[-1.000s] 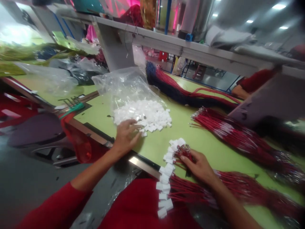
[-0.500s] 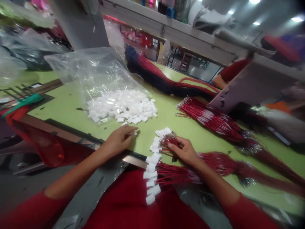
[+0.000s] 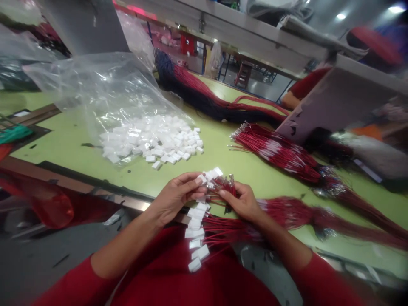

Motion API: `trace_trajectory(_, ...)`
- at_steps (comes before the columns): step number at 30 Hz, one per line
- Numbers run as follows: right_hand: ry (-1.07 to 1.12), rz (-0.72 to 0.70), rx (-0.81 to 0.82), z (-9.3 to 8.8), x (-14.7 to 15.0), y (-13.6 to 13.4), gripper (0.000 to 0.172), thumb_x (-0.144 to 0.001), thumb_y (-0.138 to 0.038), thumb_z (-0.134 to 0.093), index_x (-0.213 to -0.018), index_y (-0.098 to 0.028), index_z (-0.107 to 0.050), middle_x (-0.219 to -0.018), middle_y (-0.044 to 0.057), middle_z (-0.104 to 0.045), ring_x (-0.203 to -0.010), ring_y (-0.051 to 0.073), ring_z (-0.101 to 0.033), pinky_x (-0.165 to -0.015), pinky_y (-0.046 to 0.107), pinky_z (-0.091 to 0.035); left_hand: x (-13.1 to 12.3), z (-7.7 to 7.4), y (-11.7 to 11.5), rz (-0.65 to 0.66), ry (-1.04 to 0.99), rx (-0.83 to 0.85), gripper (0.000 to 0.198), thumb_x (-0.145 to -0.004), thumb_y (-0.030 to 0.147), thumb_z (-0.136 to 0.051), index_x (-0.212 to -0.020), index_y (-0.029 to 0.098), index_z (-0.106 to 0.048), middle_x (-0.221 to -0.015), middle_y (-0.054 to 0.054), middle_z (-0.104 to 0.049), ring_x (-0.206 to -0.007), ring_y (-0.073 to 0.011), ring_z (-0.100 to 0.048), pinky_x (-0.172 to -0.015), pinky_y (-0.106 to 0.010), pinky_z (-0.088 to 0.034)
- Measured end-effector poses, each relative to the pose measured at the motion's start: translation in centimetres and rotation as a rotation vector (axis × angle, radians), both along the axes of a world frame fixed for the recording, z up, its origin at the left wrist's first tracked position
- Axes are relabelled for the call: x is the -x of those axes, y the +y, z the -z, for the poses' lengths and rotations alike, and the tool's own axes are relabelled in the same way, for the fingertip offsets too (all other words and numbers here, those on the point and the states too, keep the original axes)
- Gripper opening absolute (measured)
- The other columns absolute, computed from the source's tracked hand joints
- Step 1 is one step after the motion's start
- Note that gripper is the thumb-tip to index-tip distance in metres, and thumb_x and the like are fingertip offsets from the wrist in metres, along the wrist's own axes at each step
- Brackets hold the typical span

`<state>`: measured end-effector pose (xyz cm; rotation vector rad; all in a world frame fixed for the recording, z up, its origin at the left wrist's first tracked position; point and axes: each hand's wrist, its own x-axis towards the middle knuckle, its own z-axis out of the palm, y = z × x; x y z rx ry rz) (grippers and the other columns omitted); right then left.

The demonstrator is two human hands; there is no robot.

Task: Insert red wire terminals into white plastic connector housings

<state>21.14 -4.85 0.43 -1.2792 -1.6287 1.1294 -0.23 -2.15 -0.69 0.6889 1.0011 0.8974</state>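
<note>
Wire bundles and white connector housings at a light-green table (image 3: 216, 148), seen from the worker's head. The left hand (image 3: 178, 193) has its grip closed in a pinch, thumb against fingers, on a white connector housing (image 3: 202, 179) just beside the wire ends. The right hand (image 3: 244, 202) keeps its grip closed around a small bunch of red wires (image 3: 228, 186), whose metal terminals project beyond the fingertips toward the left hand. Below the hands, a staggered row of fitted housings (image 3: 194, 233) runs down past the near edge of the table, in front of the worker's red clothing, each on the end of a red wire. Beyond the left hand, a loose pile of housings (image 3: 168, 138) lies partly under a transparent plastic bag (image 3: 105, 87). Farther right rests a red wire bundle (image 3: 277, 151) with pale bands; behind it stretches a thicker dark-blue and red bundle (image 3: 229, 114). At upper right, another person's forearm (image 3: 290, 100) shows beside a grey upright panel (image 3: 321, 104).
</note>
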Motion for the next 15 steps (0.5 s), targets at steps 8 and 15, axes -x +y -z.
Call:
trace_trajectory(8, 0.079, -0.053, 0.11, -0.8, 0.5, -1.7, 0.029, -0.088, -0.037, -0.063, -0.104, -0.016, -0.075, -0.096, 0.006, -0.076, -0.085, 0.021, -0.07, -0.081, 0.034, -0.056, 0.1, -0.3, -1.6, 0.0, -0.034, 0.088, 0.027, -0.065, 0.031, -0.085, -0.09, 0.025, -0.076, -0.07, -0.002, -0.072, -0.062, -0.015, -0.066, -0.064, -0.031, -0.06)
trace_trajectory(15, 0.051, -0.039, 0.099, -0.8, 0.8, -2.0, 0.028, -0.087, -0.035, -0.063, -0.104, -0.016, -0.074, -0.096, 0.006, -0.076, -0.085, 0.021, -0.07, -0.08, 0.034, -0.056, 0.0, -0.9, -2.6, -0.035, -0.01, 0.124, 0.025, -0.064, 0.03, -0.086, -0.087, 0.026, -0.076, -0.081, -0.005, -0.076, -0.076, -0.0201, -0.073, -0.08, -0.036, -0.061)
